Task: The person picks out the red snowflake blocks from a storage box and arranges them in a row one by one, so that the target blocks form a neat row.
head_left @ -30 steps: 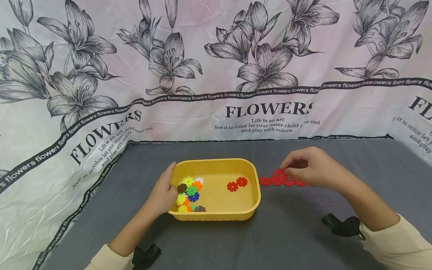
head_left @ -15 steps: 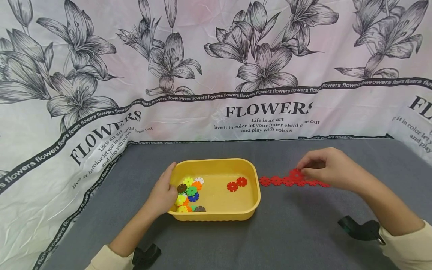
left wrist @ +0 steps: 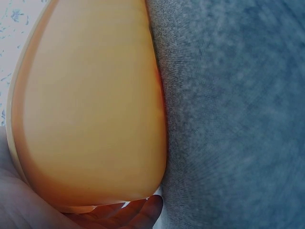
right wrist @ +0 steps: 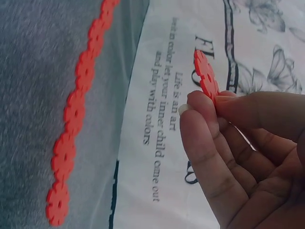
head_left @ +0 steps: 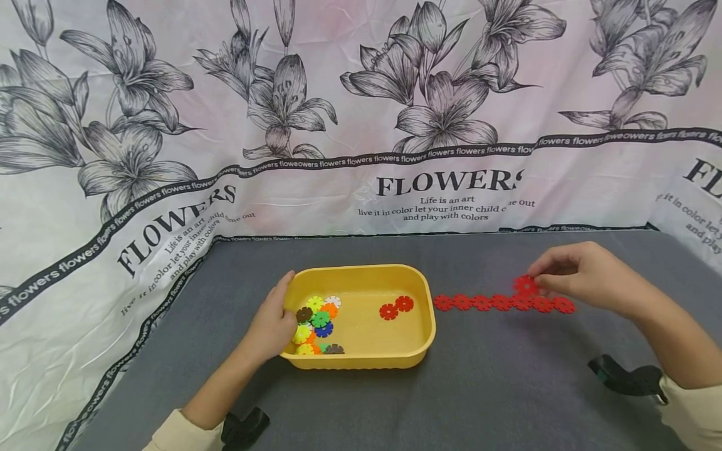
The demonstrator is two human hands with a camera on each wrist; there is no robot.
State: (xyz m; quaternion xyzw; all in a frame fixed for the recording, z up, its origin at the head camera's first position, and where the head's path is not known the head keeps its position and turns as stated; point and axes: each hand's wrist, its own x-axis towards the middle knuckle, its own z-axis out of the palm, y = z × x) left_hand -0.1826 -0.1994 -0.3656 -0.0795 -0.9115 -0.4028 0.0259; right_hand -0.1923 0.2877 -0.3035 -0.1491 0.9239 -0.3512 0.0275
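My right hand (head_left: 586,275) pinches a red snowflake building disc (head_left: 526,285) between thumb and fingertips, raised over a straight row of red discs (head_left: 482,303) on the grey cloth. In the right wrist view the held disc (right wrist: 206,74) stands edge-on above the thumb, apart from the row (right wrist: 74,114). My left hand (head_left: 269,324) grips the left end of a yellow plastic bin (head_left: 361,361), with fingers curled round its side in the left wrist view. Inside the bin, two red discs (head_left: 388,312) lie at the right, and several mixed-colour discs (head_left: 320,319) cluster at the left.
Grey cloth (head_left: 451,401) covers the table. Behind it and along the left hangs a white sheet (head_left: 316,200) printed with flowers and lettering. Dark wrist-worn devices (head_left: 626,376) sit at both cream sleeves.
My right hand has moved to the right along the row with the red disc still pinched, uncovering the row's right end. The left hand and the bin have stayed put.
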